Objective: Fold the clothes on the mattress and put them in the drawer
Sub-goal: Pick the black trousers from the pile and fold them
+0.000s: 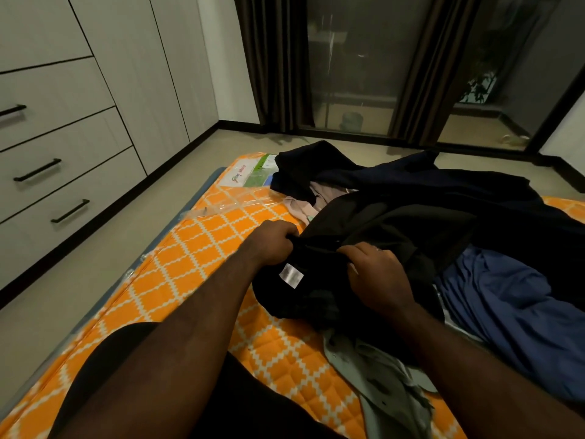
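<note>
Both hands — left hand (271,246), right hand (377,278) — grip a black garment (311,301).

This is looking like a home bedroom: an orange lattice-patterned mattress (177,264) is lying on the floor (95,280), a pale built-in wardrobe (133,74) with drawers (63,144) is standing at ten o'clock, dark curtains (272,58) are hanging beside glass doors (354,64) at twelve, and loose clothes (443,198) are lying heaped at two
</note>
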The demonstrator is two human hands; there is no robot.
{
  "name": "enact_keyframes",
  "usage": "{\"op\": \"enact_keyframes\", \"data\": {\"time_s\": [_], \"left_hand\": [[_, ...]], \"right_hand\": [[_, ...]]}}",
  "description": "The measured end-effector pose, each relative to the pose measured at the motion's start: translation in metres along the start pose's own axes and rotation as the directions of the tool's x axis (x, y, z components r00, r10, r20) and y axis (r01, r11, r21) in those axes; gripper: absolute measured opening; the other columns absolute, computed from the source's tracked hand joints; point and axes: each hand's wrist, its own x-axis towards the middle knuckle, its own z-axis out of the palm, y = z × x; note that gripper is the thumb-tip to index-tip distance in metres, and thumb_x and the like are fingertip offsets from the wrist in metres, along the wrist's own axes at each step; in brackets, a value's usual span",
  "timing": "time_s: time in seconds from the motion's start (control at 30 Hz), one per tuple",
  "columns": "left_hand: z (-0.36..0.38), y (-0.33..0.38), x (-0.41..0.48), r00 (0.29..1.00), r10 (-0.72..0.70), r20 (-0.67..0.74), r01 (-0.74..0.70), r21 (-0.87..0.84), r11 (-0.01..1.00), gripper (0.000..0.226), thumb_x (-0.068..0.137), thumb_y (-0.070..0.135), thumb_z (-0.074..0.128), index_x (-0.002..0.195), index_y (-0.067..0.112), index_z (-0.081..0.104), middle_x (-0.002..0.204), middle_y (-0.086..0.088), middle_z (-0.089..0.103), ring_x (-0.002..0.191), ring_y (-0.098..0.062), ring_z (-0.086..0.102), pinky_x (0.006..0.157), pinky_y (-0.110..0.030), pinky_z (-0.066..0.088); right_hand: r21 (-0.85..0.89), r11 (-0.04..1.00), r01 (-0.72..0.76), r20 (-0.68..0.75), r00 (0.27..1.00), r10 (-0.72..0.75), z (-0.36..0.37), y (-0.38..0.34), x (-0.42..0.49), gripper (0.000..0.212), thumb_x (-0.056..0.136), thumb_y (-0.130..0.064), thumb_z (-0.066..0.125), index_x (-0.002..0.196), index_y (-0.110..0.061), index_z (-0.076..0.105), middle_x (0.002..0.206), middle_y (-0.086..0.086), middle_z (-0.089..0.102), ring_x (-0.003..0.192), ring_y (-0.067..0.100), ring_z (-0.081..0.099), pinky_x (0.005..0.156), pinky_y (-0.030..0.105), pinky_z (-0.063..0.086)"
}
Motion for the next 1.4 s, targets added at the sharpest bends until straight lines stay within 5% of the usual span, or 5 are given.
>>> {"op": "enact_keyframes", "data": {"time_s": [0.23, 0.33, 0.43, 0.73, 1.4], "left_hand": [[-0.004, -0.001, -0.006, 0.996, -0.068, 0.056, 0.061, 0.108, 0.992, 0.023, 0.086, 0.026, 0.054, 0.095, 0.019, 0.074, 0.093, 0.0, 0.068, 0.087, -0.025, 0.063, 0.068, -0.029, 0.047], [-0.002, 0.021, -0.012, 0.943, 0.045, -0.331, 0.042, 0.252, 0.967, 0.051, 0.082, 0.043, 0.044, 0.118, 0.018, 0.07, 0.115, -0.006, 0.064, 0.101, -0.027, 0.062, 0.086, -0.04, 0.048], [0.011, 0.055, -0.009, 0.769, 0.249, -0.589, -0.19, 0.161, 0.968, 0.036, 0.083, 0.028, 0.052, 0.109, 0.008, 0.068, 0.104, -0.01, 0.063, 0.088, -0.027, 0.06, 0.072, -0.039, 0.051], [0.069, 0.056, 0.006, 0.913, -0.069, -0.402, 0.059, -0.037, 0.998, 0.025, 0.091, 0.022, 0.055, 0.115, 0.015, 0.058, 0.106, -0.006, 0.065, 0.098, -0.026, 0.062, 0.093, -0.043, 0.041], [0.081, 0.045, -0.004, 0.857, 0.22, -0.466, -0.351, -0.216, 0.911, 0.021, 0.096, 0.027, 0.06, 0.094, 0.009, 0.069, 0.086, -0.003, 0.067, 0.078, -0.014, 0.06, 0.07, -0.037, 0.053]], "right_hand": [[0.013, 0.999, 0.032, -0.104, 0.994, -0.03, -0.001, 0.006, -0.005, 0.012, 0.093, -0.02, 0.068, 0.101, -0.017, 0.076, 0.095, 0.002, 0.075, 0.081, 0.019, 0.071, 0.074, 0.033, 0.052], [0.041, 0.999, 0.0, -0.091, 0.996, 0.004, 0.002, 0.007, -0.004, 0.017, 0.094, -0.023, 0.063, 0.102, -0.016, 0.076, 0.097, 0.003, 0.075, 0.083, 0.02, 0.071, 0.073, 0.035, 0.057], [0.049, 0.999, -0.005, -0.102, 0.995, 0.01, 0.001, 0.007, -0.003, 0.015, 0.092, -0.021, 0.066, 0.101, -0.015, 0.077, 0.096, 0.003, 0.075, 0.082, 0.02, 0.071, 0.069, 0.033, 0.058], [0.035, 0.999, 0.013, -0.016, 1.0, -0.013, 0.006, 0.009, -0.008, 0.031, 0.098, -0.03, 0.048, 0.107, -0.018, 0.075, 0.102, 0.003, 0.074, 0.088, 0.021, 0.071, 0.071, 0.038, 0.061], [0.178, 0.984, 0.007, -0.023, 1.0, -0.003, 0.0, 0.012, -0.009, 0.025, 0.087, -0.015, 0.073, 0.111, -0.023, 0.076, 0.107, 0.0, 0.07, 0.083, 0.016, 0.068, 0.065, 0.017, 0.042]]}}
